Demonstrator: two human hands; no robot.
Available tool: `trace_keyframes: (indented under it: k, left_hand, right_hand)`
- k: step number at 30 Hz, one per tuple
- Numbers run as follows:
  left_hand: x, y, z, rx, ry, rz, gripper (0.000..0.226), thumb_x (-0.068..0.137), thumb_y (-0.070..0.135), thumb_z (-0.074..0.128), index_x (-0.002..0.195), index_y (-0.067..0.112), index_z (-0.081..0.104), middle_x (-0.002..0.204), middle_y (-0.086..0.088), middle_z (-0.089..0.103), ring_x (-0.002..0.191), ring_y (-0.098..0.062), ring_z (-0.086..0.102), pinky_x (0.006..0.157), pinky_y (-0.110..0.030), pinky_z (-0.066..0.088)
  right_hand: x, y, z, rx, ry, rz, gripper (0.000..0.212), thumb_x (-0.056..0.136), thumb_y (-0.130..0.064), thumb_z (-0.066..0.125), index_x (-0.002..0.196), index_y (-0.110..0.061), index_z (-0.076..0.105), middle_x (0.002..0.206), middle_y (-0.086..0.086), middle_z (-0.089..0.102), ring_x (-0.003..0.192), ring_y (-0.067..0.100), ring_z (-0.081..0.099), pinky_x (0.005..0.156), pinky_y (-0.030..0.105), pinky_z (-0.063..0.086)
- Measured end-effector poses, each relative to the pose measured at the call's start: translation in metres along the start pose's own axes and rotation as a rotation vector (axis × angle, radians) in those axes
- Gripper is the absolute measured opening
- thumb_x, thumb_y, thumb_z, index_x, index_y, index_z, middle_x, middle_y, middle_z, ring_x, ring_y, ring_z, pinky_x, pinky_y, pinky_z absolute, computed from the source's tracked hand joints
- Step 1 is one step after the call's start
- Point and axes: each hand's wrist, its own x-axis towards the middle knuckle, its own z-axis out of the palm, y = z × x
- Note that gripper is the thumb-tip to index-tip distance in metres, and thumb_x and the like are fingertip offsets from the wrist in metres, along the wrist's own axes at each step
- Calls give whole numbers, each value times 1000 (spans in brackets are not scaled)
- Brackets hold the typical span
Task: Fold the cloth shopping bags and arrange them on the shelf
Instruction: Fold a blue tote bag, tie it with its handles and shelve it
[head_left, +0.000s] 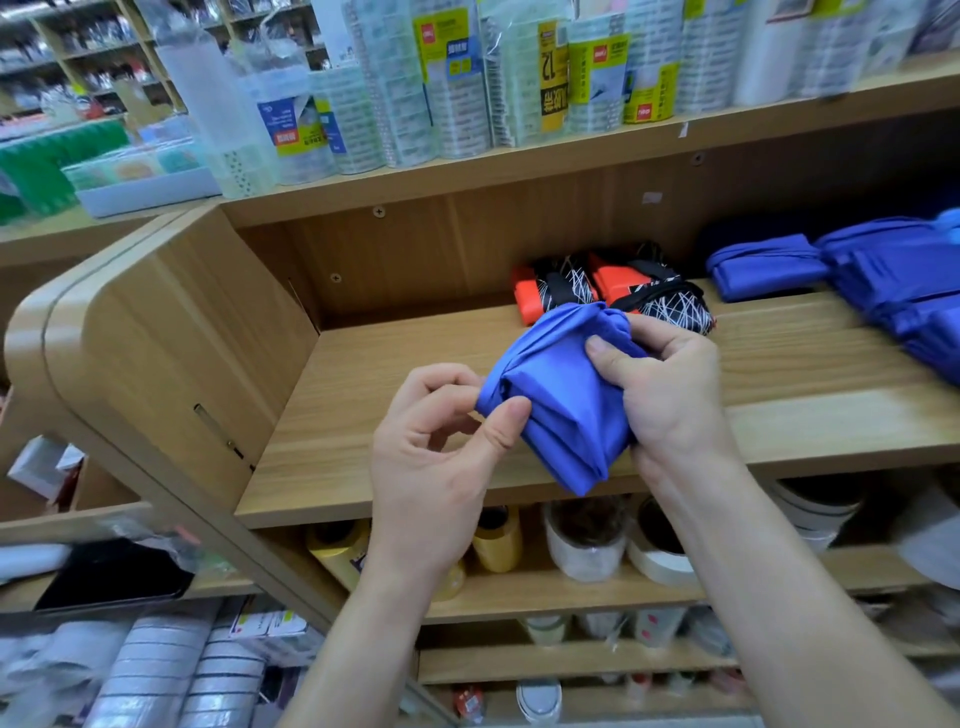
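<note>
- Right hand (670, 395): clamped on the right side of the blue cloth bag (561, 405), thumb pressed on top, fingers curled behind the fabric.
- Left hand (431, 467): pinches the bag's left corner between thumb and forefinger.
- Blue cloth bag: a partly folded bundle held in the air just above the front of the wooden shelf (395, 395); it does not lie on the shelf.
- At the back of the shelf: two folded black-and-orange bags (566, 286) with white line print.
- At the shelf's right end: folded blue bags (883, 280), cut off by the frame edge.
- Above the shelf: wrapped stacks of clear tape (462, 104); one yellow label (551, 78) bears the figure 12, and the other print is too blurred to read.
- Below the shelf: yellow and white tape rolls (587, 540), partly hidden by the forearms.
- Left of the shelf: blurred store racking.
</note>
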Motion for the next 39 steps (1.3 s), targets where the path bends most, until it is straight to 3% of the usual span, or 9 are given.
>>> trace_keyframes:
  k: [8, 11, 16, 20, 23, 27, 32, 36, 39]
  left_hand:
    - [8, 4, -7, -147, 74, -258, 26, 72, 17, 78, 90, 7, 63, 76, 3, 72, 70, -7, 67, 67, -17, 53]
    - [13, 7, -8, -76, -33, -265, 33, 72, 29, 75, 102, 16, 69, 87, 6, 73, 81, -6, 67, 74, -18, 52]
    - [15, 10, -2, 105, 55, -186, 15, 76, 5, 79, 88, 14, 75, 90, 0, 73, 89, -11, 67, 85, -32, 54]
    - [16, 7, -3, 457, -59, 66, 9, 93, 24, 64, 95, 15, 65, 90, 5, 65, 82, -11, 58, 71, -29, 49]
    - [19, 1, -12, 591, -155, 210, 14, 97, 29, 57, 93, 17, 60, 85, 5, 60, 74, -8, 51, 65, -22, 40]
    - [19, -7, -22, 270, -180, -59, 19, 91, 42, 60, 87, 23, 60, 80, 3, 66, 74, -15, 61, 68, -27, 50]
    - [-1, -15, -4, -336, -82, -384, 28, 76, 22, 78, 92, 11, 57, 86, 4, 71, 78, -14, 70, 65, -29, 58]
    - [-2, -17, 14, -231, 70, -266, 20, 81, 6, 74, 86, 14, 57, 76, 9, 67, 69, -6, 64, 67, -25, 57]
    - [8, -17, 14, -125, 117, -193, 19, 84, 1, 71, 83, 14, 57, 71, 9, 61, 64, -5, 60, 64, -24, 56]
  right_hand:
    - [1, -6, -2, -253, 11, -177, 27, 80, -3, 70, 79, -29, 68, 80, -11, 70, 77, 7, 64, 76, 26, 52]
    - [-1, -7, 0, -348, -5, -238, 17, 74, -17, 67, 86, -29, 68, 85, -8, 70, 82, 9, 65, 79, 25, 51]
    - [-5, -5, 4, -471, -17, -341, 23, 75, -17, 66, 97, -16, 70, 91, -2, 68, 84, 10, 63, 81, 23, 49]
    - [-2, -7, 3, -263, 39, -194, 28, 80, 0, 71, 83, -27, 68, 80, -10, 70, 77, 8, 65, 75, 25, 52]
    - [-2, -7, 2, -58, 11, -46, 23, 82, 6, 69, 91, -14, 72, 82, -4, 72, 78, 11, 67, 73, 26, 54]
    - [-5, -3, 6, 120, -26, 96, 19, 83, 9, 65, 91, -7, 72, 81, 3, 74, 76, 16, 69, 70, 26, 57]
    - [-5, 5, 15, 128, 77, 92, 20, 80, 8, 70, 91, -9, 73, 86, 7, 74, 80, 20, 68, 76, 31, 58]
    - [-7, 9, 26, 116, 231, -23, 22, 78, -2, 77, 89, -16, 65, 90, 6, 68, 79, 17, 64, 78, 37, 57]
    - [-14, 18, 31, 145, 26, 64, 51, 75, -15, 81, 114, -23, 50, 116, 3, 63, 100, 17, 66, 85, 42, 58]
